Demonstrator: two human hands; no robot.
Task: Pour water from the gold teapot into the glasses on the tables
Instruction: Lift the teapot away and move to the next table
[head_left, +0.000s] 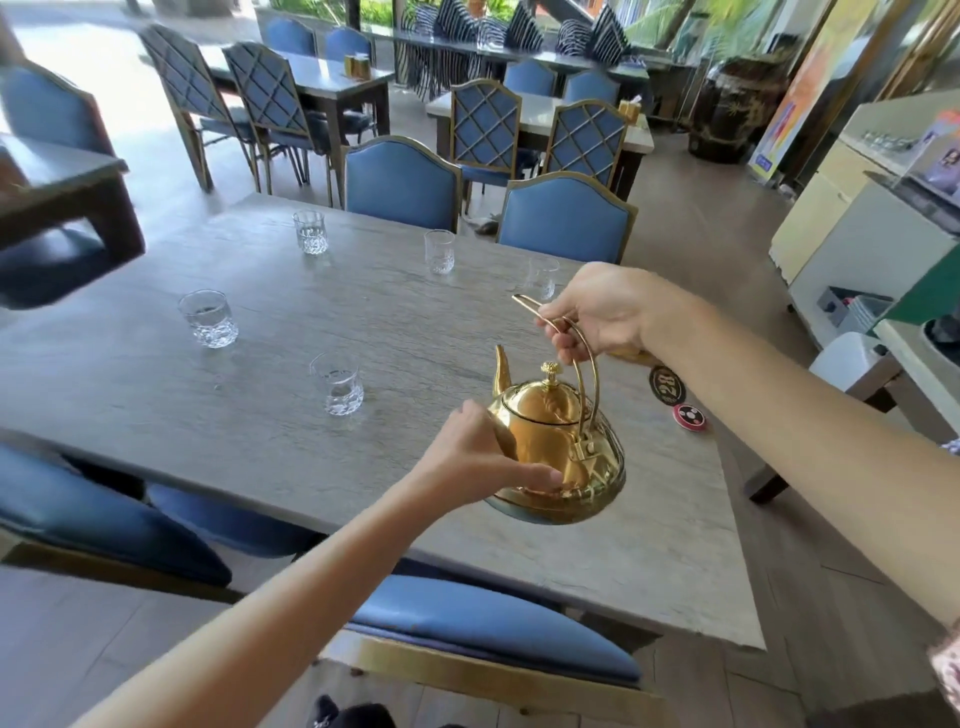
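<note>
I hold the gold teapot (558, 447) in the air above the near right part of a grey stone-look dining table (260, 415), its lid on and its spout pointing away from me. My right hand (597, 312) is closed around the top of the teapot's arched handle, fingers curled under the bar. My left hand (478, 457) presses against the pot's left side, thumb low along the belly and fingers spread over the shoulder, steadying rather than gripping. Five cut-glass tumblers stand apart on the table beyond the teapot: the nearest glass (337, 384) just left of the spout, another (208, 318) further left, two at the far edge (310, 232) (439, 251), and one (540, 278) partly hidden behind my right hand. A round number-28 table marker (667, 384) and a red call button (690, 417) lie right of the teapot, under my right forearm. Blue upholstered chairs (402, 182) ring the table.
</note>
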